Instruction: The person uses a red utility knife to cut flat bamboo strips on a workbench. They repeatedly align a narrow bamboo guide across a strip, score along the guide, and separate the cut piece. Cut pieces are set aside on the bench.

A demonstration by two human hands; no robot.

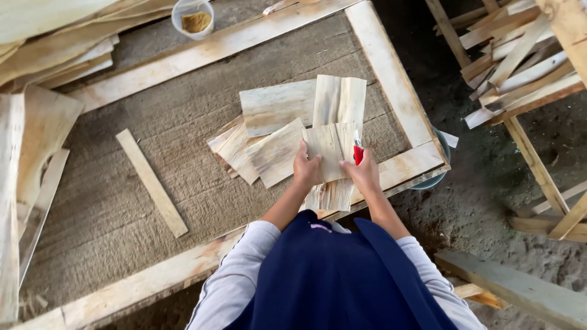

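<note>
Veneer sheet [330, 146] pinched between left hand [306, 171] fingers and right hand [365, 174] (red cutter [358, 153] clenched too).

My one head-worn camera looks almost straight down from close above onto the framed worktable [391, 67], its far edge toward the frame's top.

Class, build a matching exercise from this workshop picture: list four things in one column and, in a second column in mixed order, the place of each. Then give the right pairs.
Things
1. red cutter
2. plastic cup
3. loose wooden strip
4. veneer sheet

Places
A. lying alone on the left part of the board
B. at the right hand
C. held between both hands, left hand on its left edge
D. at the frame's top edge

Pairs: 1-B, 2-D, 3-A, 4-C
</note>
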